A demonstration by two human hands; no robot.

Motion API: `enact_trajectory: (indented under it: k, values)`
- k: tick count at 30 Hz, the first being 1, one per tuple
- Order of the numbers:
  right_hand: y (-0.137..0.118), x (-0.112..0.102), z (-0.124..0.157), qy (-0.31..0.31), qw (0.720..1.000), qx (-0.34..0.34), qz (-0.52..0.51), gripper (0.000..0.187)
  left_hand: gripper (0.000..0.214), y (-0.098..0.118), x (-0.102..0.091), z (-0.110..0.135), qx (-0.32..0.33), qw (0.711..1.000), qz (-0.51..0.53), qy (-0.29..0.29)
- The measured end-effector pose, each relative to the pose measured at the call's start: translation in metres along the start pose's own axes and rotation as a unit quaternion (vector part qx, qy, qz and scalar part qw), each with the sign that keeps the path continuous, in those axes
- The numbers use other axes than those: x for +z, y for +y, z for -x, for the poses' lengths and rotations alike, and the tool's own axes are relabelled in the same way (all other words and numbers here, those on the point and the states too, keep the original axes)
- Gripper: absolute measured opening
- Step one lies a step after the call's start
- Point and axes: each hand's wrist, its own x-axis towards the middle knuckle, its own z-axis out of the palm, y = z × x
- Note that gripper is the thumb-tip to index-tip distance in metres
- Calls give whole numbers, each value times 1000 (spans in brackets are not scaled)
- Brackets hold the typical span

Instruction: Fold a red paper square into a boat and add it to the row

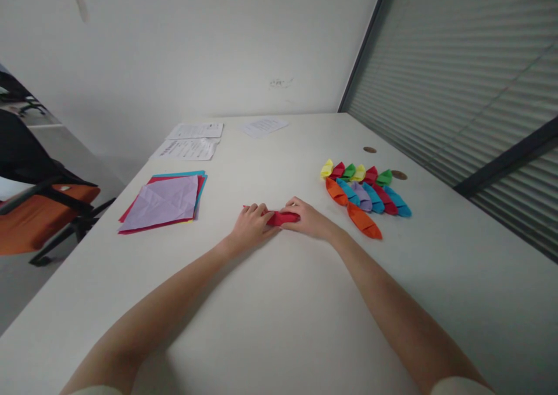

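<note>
1. Light soft, even, rather dim; source outside my view.
2. Tabletop (288, 308) palest mid-frame, greyer toward lower right.
3. Diffuse shadow along the inner side of my left forearm (174, 296).
4. Wide-angle stretch at edges: blinds (471, 75), chair (52, 209).
5. Print on far sheets (195, 130) too soft to read; creases in my red paper (284, 218) indistinct.

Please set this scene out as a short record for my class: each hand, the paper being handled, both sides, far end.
Left hand: holding the red paper
Right hand: holding the same paper, further right
Paper state: folded narrow, partly hidden by the hands
Left side: stack of coloured sheets, lilac on top
Right side: folded paper pieces in several colours, grouped together
Far end: printed pages on the table
</note>
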Motion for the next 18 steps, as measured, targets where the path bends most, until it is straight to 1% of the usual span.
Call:
enact_trajectory:
  k: [2,4,6,7,8,9,10,11,12,13,14,15,18]
  values:
    - [-3,-1,-1,24,999,-2,-28,30,31,-2,-1,-1,-6,1000,16,2]
    - [-7,-4,-3,68,996,-11,-57,33,23,-5,-3,-4,-22,998,55,8]
    - [-14,-8,-6,142,986,-16,-82,42,19,-7,-7,-9,-63,986,151,44]
    - [-18,-10,-8,187,978,-12,-92,48,20,-7,-9,-12,-97,966,227,72]
    - [-21,-13,-9,226,968,1,-109,51,24,-6,-12,-15,-135,933,319,100]
    - [-25,-15,-11,250,959,21,-133,52,29,-5,-15,-17,-174,881,423,121]
    - [-28,-16,-12,255,952,46,-164,52,33,-2,-18,-20,-205,815,527,131]
    - [-31,-17,-14,242,947,72,-201,51,36,1,-22,-21,-217,748,614,125]
    - [-33,-17,-15,222,942,94,-235,51,37,5,-25,-23,-224,697,671,118]
    - [-35,-16,-16,200,937,111,-265,49,37,8,-27,-23,-230,664,703,112]
    - [-37,-14,-17,185,933,120,-284,46,37,11,-29,-23,-232,644,722,103]
    - [-38,-12,-18,177,931,124,-295,42,36,14,-31,-23,-235,632,732,95]
    - [-41,-6,-19,178,928,126,-303,30,32,19,-32,-21,-240,616,746,76]
